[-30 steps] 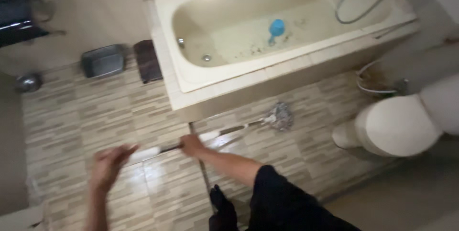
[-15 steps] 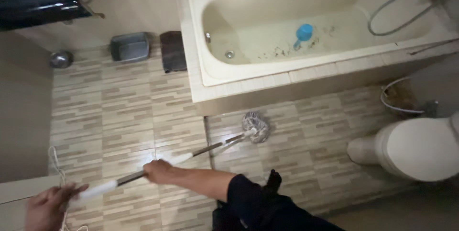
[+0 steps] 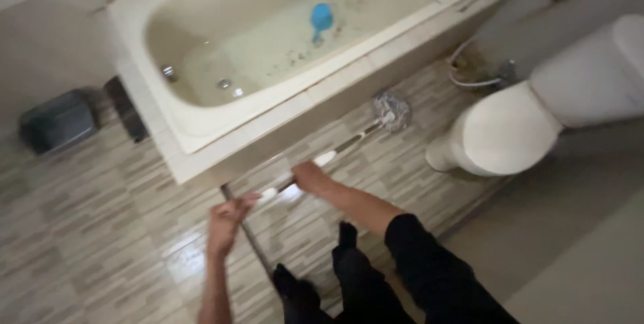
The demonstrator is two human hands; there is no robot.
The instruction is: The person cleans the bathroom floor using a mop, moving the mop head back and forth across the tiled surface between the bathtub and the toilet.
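Observation:
I hold a mop by its long white-and-metal handle. My right hand grips the middle of the handle. My left hand is closed around the handle's near end. The grey stringy mop head rests on the tiled floor, close against the bathtub's tiled side and left of the toilet. My dark-clothed legs show at the bottom.
A cream bathtub with a blue scoop inside fills the top. A white toilet stands at right with hoses behind it. A grey bin and a dark mat lie at left.
The mop head has slid right along the tub side toward the toilet. Both hands have moved forward and closer to the tub. The view has swung right.

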